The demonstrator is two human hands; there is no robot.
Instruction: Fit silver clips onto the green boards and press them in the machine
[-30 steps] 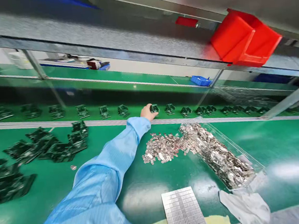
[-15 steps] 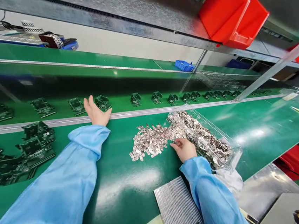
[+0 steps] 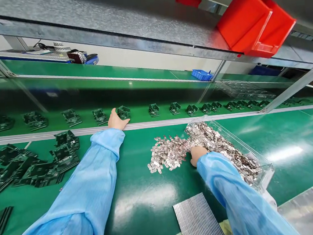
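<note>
My left hand (image 3: 118,119) is at the metal rail, its thumb and fingers closed round a small green circuit board (image 3: 123,112) on the far strip. Down at the right, my right hand (image 3: 198,154) touches the edge of a heap of small silvery metal parts (image 3: 167,153). Its fingers curl inward, and the fingertips are hidden, so what they pinch does not show. Beside it, a clear plastic tray (image 3: 256,159) lies tilted, with more of these metal parts spilling from its open end. A row of similar circuit boards (image 3: 154,110) stands along the far strip.
Stacked circuit boards (image 3: 40,173) lie at the left of the green bench. A ribbed grey block (image 3: 198,220) sits near my body. Overhead, a metal shelf (image 3: 110,37) holds a red bin (image 3: 255,21). A blue basket (image 3: 201,74) stands far back.
The view has swung left, so things sit further right. My left hand has closed from a spread pose onto the circuit board. My right hand has turned, and its fingertips have gone out of sight.
</note>
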